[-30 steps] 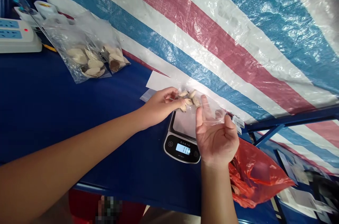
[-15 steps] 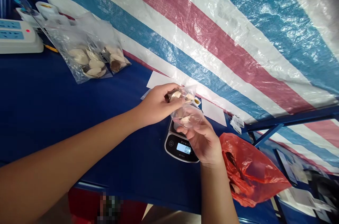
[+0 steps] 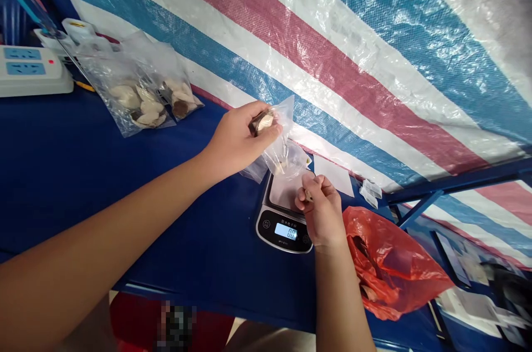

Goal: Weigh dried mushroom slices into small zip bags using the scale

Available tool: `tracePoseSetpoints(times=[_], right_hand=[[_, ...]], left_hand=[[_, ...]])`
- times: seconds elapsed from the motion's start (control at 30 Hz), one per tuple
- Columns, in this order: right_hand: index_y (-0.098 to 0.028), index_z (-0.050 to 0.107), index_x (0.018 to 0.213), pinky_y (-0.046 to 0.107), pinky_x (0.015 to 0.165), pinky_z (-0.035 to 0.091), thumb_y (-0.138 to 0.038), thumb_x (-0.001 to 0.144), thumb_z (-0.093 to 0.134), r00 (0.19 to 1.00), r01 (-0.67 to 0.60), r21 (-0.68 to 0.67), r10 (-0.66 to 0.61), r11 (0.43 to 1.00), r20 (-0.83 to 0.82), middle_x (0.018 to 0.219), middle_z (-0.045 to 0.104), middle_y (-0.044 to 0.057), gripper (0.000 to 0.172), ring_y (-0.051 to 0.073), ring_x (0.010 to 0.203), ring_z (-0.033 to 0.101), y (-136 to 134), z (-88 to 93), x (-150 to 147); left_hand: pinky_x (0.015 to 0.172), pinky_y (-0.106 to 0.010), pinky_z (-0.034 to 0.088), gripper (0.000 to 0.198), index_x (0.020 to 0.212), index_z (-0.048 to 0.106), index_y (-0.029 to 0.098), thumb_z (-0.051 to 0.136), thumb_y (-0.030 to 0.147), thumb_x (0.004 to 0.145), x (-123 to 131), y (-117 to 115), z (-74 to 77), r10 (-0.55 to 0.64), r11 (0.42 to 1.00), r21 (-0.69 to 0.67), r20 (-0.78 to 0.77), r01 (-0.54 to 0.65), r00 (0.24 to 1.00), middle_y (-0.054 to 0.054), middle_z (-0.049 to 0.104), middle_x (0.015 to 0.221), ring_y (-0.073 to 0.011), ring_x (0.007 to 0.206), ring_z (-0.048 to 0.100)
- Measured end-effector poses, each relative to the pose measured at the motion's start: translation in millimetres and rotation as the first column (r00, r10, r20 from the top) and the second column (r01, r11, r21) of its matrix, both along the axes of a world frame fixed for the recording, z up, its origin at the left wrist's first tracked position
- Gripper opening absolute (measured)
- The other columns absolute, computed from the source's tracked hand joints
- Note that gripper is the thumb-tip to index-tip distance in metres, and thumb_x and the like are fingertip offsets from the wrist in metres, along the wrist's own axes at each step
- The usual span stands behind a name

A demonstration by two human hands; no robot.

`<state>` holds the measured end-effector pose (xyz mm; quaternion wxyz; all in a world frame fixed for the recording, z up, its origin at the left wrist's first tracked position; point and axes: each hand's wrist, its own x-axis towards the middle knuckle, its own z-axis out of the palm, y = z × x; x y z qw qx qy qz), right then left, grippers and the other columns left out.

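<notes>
Glossy clear plastic bag (image 3: 286,157); rough woven plastic tarp (image 3: 332,64); smooth metal scale platform (image 3: 281,191).

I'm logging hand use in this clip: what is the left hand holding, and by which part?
The left hand grips a clear plastic bag near its upper part, clasping it around a pale, brown-edged piece.
</notes>
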<state>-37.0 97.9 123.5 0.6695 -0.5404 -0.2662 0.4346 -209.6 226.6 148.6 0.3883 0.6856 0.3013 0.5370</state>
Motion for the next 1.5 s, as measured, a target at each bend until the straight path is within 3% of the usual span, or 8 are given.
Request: tracePoseSetpoints(times=[0.2,0.47,0.67,0.83,0.93,1.07,1.2,1.5], right_hand=[[-0.022,0.054,0.079,0.017,0.037,0.028,-0.027,0.060,0.086,0.968,0.243,-0.034,-0.240,0.970,0.069,0.061,0.048,-0.010,0.037,0.007,0.047,0.043,-3,11.3,25],[-0.023,0.050,0.081,0.016,0.037,0.029,-0.024,0.066,0.069,0.770,0.608,0.072,-0.609,0.791,0.191,0.062,0.044,-0.011,0.024,0.006,0.047,0.043,-9,14.2,67],[-0.023,0.052,0.083,0.016,0.037,0.026,-0.028,0.068,0.074,0.777,0.592,0.058,-0.589,0.804,0.220,0.062,0.046,-0.010,0.026,0.006,0.046,0.042,-11,11.2,73],[-0.023,0.053,0.079,0.017,0.037,0.029,-0.034,0.068,0.070,0.851,0.504,0.001,-0.497,0.864,0.168,0.060,0.043,-0.010,0.023,0.008,0.047,0.045,-11,10.8,78],[-0.019,0.064,0.084,0.022,0.042,0.041,-0.035,0.064,0.067,0.923,0.375,-0.037,-0.369,0.926,0.105,0.067,0.056,-0.004,0.026,0.011,0.054,0.054,-10,12.1,77],[-0.015,0.073,0.097,0.026,0.063,0.055,-0.028,0.063,0.071,0.975,0.213,0.028,-0.214,0.977,0.056,0.083,0.069,0.002,0.037,0.013,0.072,0.065,-12,13.9,68],[-0.020,0.073,0.109,0.026,0.080,0.058,-0.029,0.072,0.086,0.986,0.115,0.114,-0.128,0.987,0.109,0.089,0.071,0.000,0.040,0.012,0.082,0.067,-15,11.6,57],[-0.021,0.069,0.077,0.028,0.075,0.061,-0.040,0.070,0.096,0.971,0.112,0.147,-0.139,0.983,0.194,0.086,0.072,-0.001,0.033,0.014,0.081,0.069,-10,1.9,52]], left_hand=[[0.062,-0.030,0.033,0.011,0.081,0.061,0.020,0.069,0.023,0.088,45,-5,10.3,-0.158,0.987,0.017,-0.045,0.158,0.986,0.004,0.052,0.070,-0.0125,0.066,0.046],[0.063,-0.032,0.030,0.017,0.079,0.054,0.021,0.067,0.025,0.091,96,-20,29.6,-0.341,0.938,0.032,-0.106,0.346,0.934,0.003,0.051,0.071,-0.0131,0.065,0.046],[0.065,-0.033,0.031,0.012,0.085,0.056,0.021,0.066,0.022,0.089,104,-24,30.1,-0.368,0.922,0.039,-0.212,0.384,0.905,0.002,0.056,0.074,-0.0151,0.067,0.049],[0.064,-0.033,0.030,0.023,0.074,0.052,0.022,0.071,0.023,0.086,99,-19,31.5,-0.247,0.964,0.064,-0.156,0.260,0.956,0.002,0.051,0.068,-0.0144,0.064,0.045],[0.063,-0.032,0.039,0.018,0.077,0.057,0.021,0.072,0.024,0.086,86,-13,20.7,-0.255,0.959,-0.135,-0.024,0.250,0.967,0.001,0.059,0.071,-0.0142,0.064,0.053],[0.070,-0.031,0.054,0.014,0.087,0.063,0.020,0.074,0.027,0.088,66,-10,-1.3,-0.218,0.867,-0.407,0.213,0.289,0.952,-0.002,0.068,0.080,-0.0134,0.071,0.064],[0.072,-0.027,0.056,0.016,0.090,0.064,0.018,0.076,0.029,0.089,55,-19,-13.5,-0.188,0.833,-0.463,0.278,0.302,0.942,-0.001,0.068,0.081,-0.0117,0.073,0.066],[0.069,-0.023,0.054,0.016,0.090,0.062,0.018,0.075,0.027,0.092,51,-30,-25.5,-0.171,0.792,-0.491,0.393,0.363,0.904,-0.001,0.068,0.085,-0.0094,0.074,0.066]])
